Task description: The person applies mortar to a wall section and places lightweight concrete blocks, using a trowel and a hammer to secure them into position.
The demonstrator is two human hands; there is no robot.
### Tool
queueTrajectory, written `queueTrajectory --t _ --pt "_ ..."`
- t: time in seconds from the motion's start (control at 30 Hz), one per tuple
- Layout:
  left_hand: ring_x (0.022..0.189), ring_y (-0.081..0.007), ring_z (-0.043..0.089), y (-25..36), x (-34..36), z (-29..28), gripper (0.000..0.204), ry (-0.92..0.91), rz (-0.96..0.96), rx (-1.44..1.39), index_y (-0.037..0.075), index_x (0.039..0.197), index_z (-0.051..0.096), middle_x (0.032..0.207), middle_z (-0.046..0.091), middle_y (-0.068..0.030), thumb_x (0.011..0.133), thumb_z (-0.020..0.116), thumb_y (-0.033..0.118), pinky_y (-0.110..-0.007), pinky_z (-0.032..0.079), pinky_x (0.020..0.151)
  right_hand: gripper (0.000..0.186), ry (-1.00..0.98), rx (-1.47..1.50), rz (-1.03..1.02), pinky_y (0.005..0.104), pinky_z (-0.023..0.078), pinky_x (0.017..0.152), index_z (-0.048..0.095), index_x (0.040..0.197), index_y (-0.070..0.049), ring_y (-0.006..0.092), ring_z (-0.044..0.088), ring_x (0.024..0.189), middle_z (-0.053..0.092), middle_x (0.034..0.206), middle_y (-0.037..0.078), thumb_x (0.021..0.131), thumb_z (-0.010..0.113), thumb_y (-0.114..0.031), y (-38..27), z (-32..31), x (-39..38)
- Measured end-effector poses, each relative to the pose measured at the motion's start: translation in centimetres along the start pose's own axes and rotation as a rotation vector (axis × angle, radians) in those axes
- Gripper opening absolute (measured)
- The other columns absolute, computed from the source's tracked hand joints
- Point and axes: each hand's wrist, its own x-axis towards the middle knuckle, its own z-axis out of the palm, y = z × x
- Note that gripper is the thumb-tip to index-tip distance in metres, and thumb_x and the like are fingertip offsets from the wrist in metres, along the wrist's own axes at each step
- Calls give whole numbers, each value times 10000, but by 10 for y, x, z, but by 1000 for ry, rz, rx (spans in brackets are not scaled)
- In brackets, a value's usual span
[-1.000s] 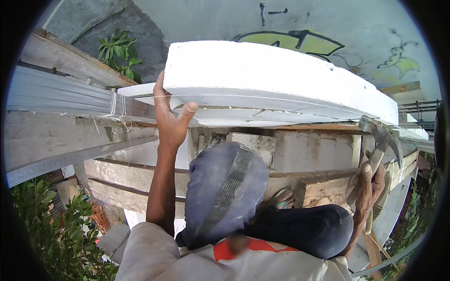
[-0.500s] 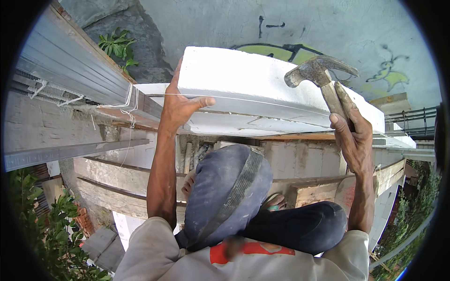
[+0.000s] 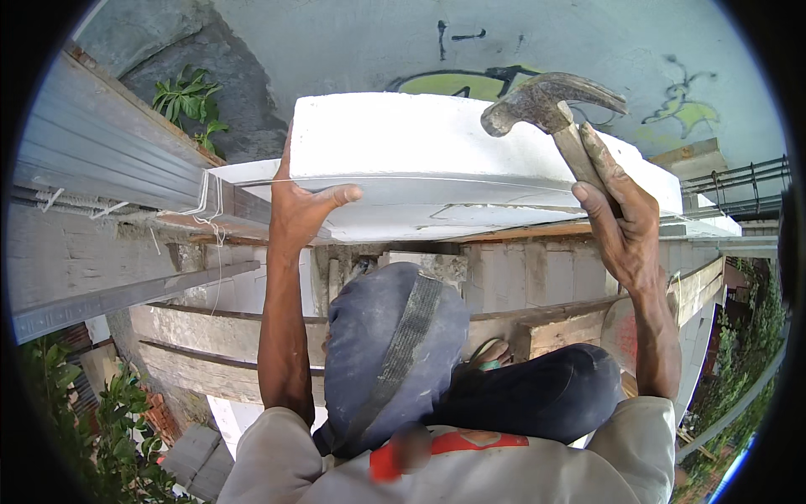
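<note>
A long white block, like lightweight concrete (image 3: 437, 139), lies on top of a course of similar white blocks (image 3: 403, 217). My left hand (image 3: 304, 210) is closed on its left end, the thumb along the near face and the fingers mostly hidden behind the end. My right hand (image 3: 625, 214) grips the wooden handle of a claw hammer (image 3: 541, 105), whose metal head is raised over the block's top at the right. That hand is close to the block's right part; whether it touches is unclear. A thin white string (image 3: 403, 176) runs along the block's near side.
A grey metal channel post (image 3: 117, 139) with string tied round it stands at the left. Behind the block rises a painted grey wall (image 3: 336, 50). Steel rods (image 3: 739, 186) stick out at the right. Wooden planks (image 3: 227, 336) lie below, by my bent knees (image 3: 395, 344).
The whole view has shifted and turned slightly, so the block, post and hands sit farther left. Both hands keep their holds on the block and the hammer.
</note>
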Motion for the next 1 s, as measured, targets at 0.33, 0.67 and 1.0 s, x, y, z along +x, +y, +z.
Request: queueTrajectory --t 0.33,0.67,1.0 --pt "823 -157 722 111 -54 46 299 125 -436 627 -45 1185 736 949 764 -138 1017 766 201 -303 582 697 487 185 -124 298 376 621 763 701 1407 -19 226 764 848 774 1251 199 1021 757 -312 91 -121 -32" --pt "1277 -417 676 183 121 286 813 -566 457 842 17 1445 667 1381 687 -288 986 610 685 -509 474 1148 512 272 -239 514 444 567 807 671 1464 -85 245 677 756 776 982 231 1036 727 -361 167 -155 -83" --pt "823 -400 786 124 147 358 1046 -686 341 927 -149 1267 714 967 746 -366 853 660 811 -505 630 777 544 354 -159 665 417 586 804 630 1514 -83 203 720 855 802 1125 191 1066 695 -385 198 -187 -92"
